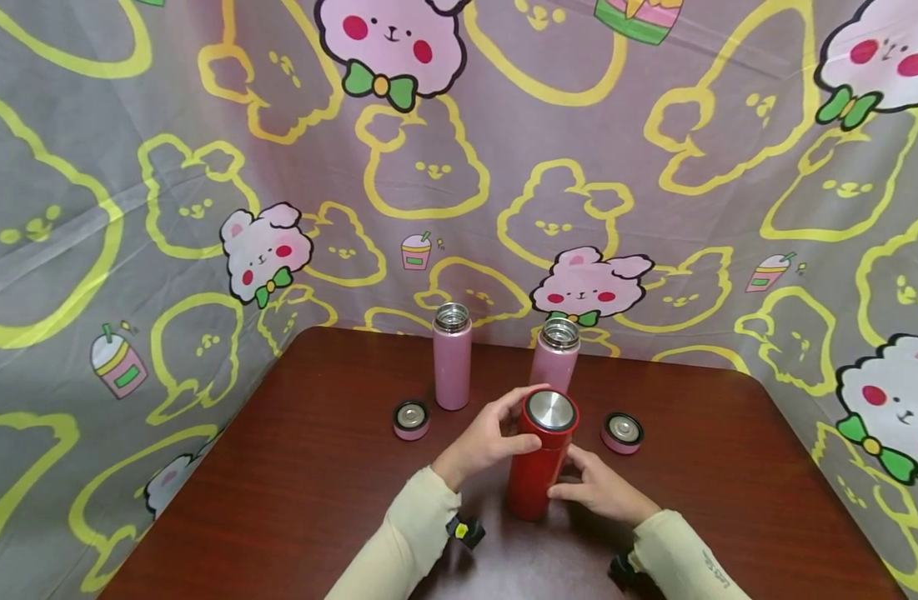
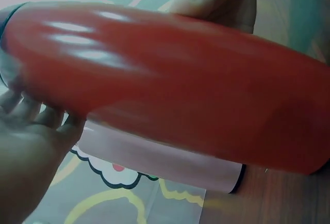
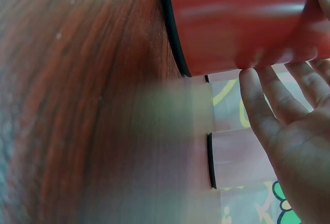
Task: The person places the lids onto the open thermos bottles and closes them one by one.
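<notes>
A red thermos bottle [image 1: 529, 483] with a round silver-topped lid [image 1: 552, 410] stands upright near the middle of the table. My left hand [image 1: 483, 442] grips it around the lid, thumb across the near side. Lower down, my right hand [image 1: 604, 485] holds the body from the right, with thumb and fingers around it. The right wrist view shows the fingertips [image 3: 248, 79] against the red wall and the black base rim close over the wood. In the left wrist view the bottle's body [image 2: 180, 90] fills most of the picture.
Behind the red bottle stand two pink bottles without lids, one at the left [image 1: 453, 367] and one partly hidden [image 1: 554, 365]. Two pink lids lie inside-up, one left [image 1: 411, 421] and one right [image 1: 622, 433]. A patterned cloth [image 1: 436, 167] hangs around the brown table [image 1: 308, 467].
</notes>
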Demonstrator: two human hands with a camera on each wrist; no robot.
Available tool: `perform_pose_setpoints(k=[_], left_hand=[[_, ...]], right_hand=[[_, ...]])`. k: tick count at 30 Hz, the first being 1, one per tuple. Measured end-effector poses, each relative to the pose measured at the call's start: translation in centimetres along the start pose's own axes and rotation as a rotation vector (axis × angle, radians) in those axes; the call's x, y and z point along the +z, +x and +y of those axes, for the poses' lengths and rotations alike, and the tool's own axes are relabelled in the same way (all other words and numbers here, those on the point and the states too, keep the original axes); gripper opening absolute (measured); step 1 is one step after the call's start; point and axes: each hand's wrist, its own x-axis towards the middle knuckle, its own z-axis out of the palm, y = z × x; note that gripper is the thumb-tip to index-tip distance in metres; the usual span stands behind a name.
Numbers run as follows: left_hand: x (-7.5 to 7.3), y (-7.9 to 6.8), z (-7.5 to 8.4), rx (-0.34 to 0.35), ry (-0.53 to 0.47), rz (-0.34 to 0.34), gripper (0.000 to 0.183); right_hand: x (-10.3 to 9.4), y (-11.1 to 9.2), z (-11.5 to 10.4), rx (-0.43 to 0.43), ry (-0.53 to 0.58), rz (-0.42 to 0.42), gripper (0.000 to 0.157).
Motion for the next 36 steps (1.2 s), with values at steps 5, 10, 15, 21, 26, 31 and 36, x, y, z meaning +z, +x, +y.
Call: perform_pose_setpoints(k=[5, 10, 15, 21, 26, 31, 36], left_hand=[[0.4, -0.4, 0.2, 0.001, 0.013, 0.072, 0.069], [1.0, -0.6, 0.4, -0.016, 0.036, 0.150, 0.068], [1.6, -0.7, 0.6, -0.002, 0.099, 0.211, 0.073], [1.8, -0.7, 0.5, -0.008, 0.145, 0.248, 0.073], [1.4, -0.5, 0.7, -0.048, 0.076, 0.205, 0.066], [0.4, -0.1, 0.6, -0.080, 0.008, 0.117, 0.066], [-0.7, 0.5, -0.1, -0.096, -0.024, 0.025, 0.065]], right_hand=[[0.0, 0.0, 0.2, 0.002, -0.001, 0.001, 0.051], [-0.1, 0.0, 0.2, 0.013, -0.010, 0.004, 0.052], [-0.2, 0.1, 0.0, 0.024, 0.000, 0.000, 0.054], [-0.3, 0.2, 0.0, 0.021, 0.003, -0.009, 0.055], [-0.3, 0.2, 0.1, 0.035, 0.007, -0.012, 0.056], [-0.3, 0.1, 0.2, 0.013, 0.005, -0.004, 0.052], [-0.2, 0.1, 0.2, 0.012, -0.009, 0.000, 0.051]])
